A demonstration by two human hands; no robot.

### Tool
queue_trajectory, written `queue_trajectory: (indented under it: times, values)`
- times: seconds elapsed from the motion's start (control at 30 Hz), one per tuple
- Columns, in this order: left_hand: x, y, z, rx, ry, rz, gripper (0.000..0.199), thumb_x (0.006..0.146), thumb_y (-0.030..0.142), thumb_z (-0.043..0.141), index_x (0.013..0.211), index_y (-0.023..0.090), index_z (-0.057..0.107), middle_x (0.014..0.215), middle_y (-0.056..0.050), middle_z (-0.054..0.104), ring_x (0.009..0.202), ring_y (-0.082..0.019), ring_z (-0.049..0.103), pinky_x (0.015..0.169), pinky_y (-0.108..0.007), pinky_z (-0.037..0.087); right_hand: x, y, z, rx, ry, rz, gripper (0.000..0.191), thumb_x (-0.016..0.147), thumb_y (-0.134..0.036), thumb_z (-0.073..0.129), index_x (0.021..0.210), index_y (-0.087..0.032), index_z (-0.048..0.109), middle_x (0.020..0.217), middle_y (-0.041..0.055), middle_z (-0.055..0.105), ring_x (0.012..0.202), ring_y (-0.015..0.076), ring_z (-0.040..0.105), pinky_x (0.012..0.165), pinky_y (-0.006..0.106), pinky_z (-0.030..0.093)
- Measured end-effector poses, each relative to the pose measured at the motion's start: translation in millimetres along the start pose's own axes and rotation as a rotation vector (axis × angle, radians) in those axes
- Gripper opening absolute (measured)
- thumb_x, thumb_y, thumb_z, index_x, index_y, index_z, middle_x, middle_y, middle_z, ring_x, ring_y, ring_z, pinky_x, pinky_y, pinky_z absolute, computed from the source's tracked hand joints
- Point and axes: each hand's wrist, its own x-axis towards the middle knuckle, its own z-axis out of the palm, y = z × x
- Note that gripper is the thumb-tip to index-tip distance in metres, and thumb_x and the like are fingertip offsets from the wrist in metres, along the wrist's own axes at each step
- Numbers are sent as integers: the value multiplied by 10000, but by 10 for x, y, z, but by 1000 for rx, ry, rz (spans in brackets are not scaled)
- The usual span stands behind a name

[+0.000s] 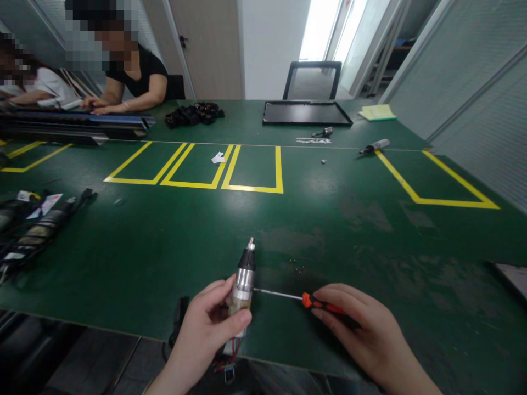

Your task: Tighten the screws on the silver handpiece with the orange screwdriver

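Near the front edge of the green table, my left hand [212, 323] is closed around an electric screwdriver body [246, 282], its black and metal nose pointing away from me. Red wires [235, 346] and a small part hang from its lower end. My right hand [356, 323] grips the red and black handle of a screwdriver [307, 300]. The thin shaft points left, and its tip meets the side of the metal body. Several small screws [299, 270] lie on the table just beyond the shaft.
More electric screwdrivers with cables [39, 233] lie at the left. Farther back are a black frame [307, 113], a pile of black parts [194, 114], another screwdriver [375, 146] and a notepad [377, 112]. A person in black [142, 74] sits at the far left beside another person.
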Motion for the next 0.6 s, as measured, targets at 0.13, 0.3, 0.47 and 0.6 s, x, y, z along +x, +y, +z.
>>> queue_trajectory:
  times: [0.13, 0.3, 0.47, 0.6]
  values:
    - [12, 4, 7, -17, 1, -11, 404, 674, 388, 888, 1049, 247, 840, 819, -22, 611, 717, -168, 574, 590, -225, 488, -3, -40, -23, -44, -2, 41, 188, 930, -263, 658, 1109, -240, 713, 985, 69, 796, 864, 206, 780, 739, 283, 643]
    - [20, -2, 14, -39, -4, -13, 398, 676, 377, 893, 1055, 269, 837, 825, -17, 599, 738, -170, 584, 603, -222, 488, 5, -55, -40, -45, -23, 30, 202, 977, -226, 543, 1078, -234, 717, 1023, 81, 773, 902, 205, 765, 750, 293, 639]
    - [8, 14, 3, -33, 2, -20, 416, 680, 380, 891, 1077, 272, 831, 820, -15, 598, 737, -171, 587, 613, -228, 491, 7, -49, -33, -34, 6, 2, 191, 948, -180, 594, 1095, -243, 698, 1031, 76, 741, 921, 201, 735, 769, 295, 633]
    - [7, 21, -1, -31, 0, -15, 398, 672, 377, 895, 1054, 281, 838, 806, -11, 595, 724, -163, 584, 604, -218, 483, 10, -15, -21, -33, 51, -36, 214, 923, -143, 637, 1103, -248, 686, 1043, 76, 718, 953, 204, 705, 793, 307, 622]
